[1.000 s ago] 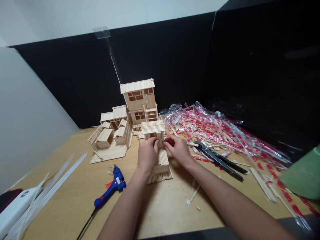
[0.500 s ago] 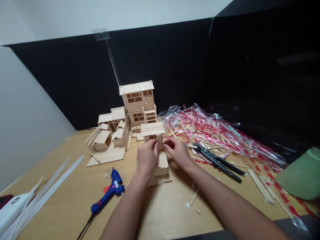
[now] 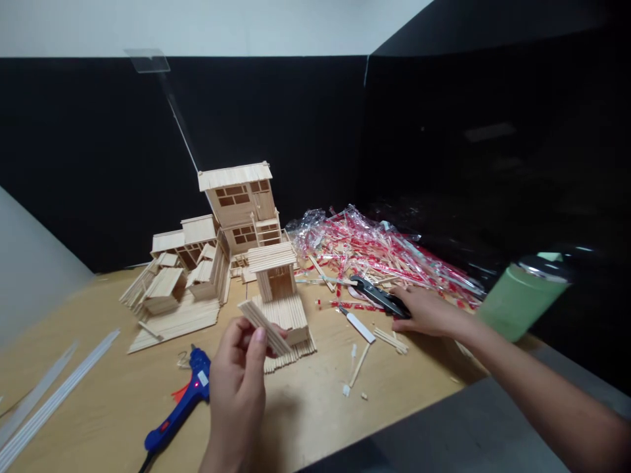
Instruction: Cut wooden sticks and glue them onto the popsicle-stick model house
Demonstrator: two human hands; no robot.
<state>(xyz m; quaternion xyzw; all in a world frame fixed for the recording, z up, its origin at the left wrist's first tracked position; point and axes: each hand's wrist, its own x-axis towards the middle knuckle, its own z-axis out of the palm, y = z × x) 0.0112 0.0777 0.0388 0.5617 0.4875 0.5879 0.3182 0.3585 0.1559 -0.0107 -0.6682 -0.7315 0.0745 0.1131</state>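
My left hand (image 3: 239,374) is closed around a small flat panel of glued wooden sticks (image 3: 265,326), held tilted between thumb and fingers. Behind it, a small stick house (image 3: 276,279) with a ridged roof stands on a stick platform (image 3: 300,315). Over to the right, my right hand (image 3: 424,312) is wrapped round the handles of black pliers (image 3: 374,293) lying on the table, jaws toward the left. Just in front of these pliers is a white-handled craft knife (image 3: 359,327).
A blue glue gun (image 3: 182,397) with a lit red light lies at left. Larger stick buildings (image 3: 239,197) stand behind. Sticks and red-and-clear wrappers (image 3: 359,240) pile up at the back right, near a green bottle (image 3: 522,299). White strips (image 3: 64,391) lie far left.
Both hands have left the small house. My left hand came nearer and now holds the stick panel; my right hand moved right onto the pliers. The view has turned right, and the knife shows.
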